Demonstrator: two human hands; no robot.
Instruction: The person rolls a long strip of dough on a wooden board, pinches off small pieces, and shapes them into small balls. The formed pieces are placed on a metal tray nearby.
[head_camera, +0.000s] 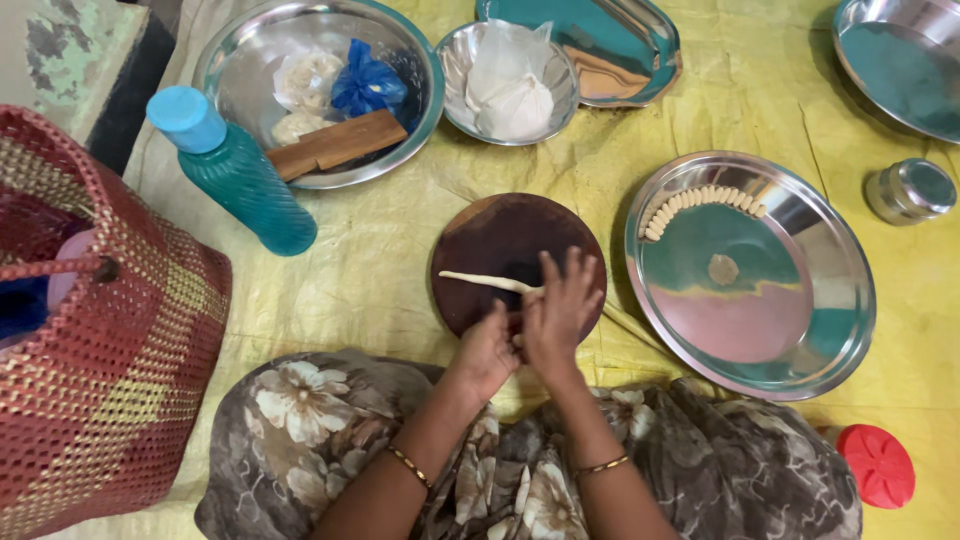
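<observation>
Under right hand (560, 310), dough rope (487, 281) end hidden

Thin pale dough rope (488, 282) right end hidden under right hand (560, 310); red woven plastic basket (110, 350) cut off at left edge.

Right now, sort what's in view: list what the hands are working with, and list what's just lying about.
In use:
left hand
right hand
dough rope
round board
plate with a row of dough pieces

Lying about:
bottle
basket
bowl with wood block
small tin
red lid
</observation>
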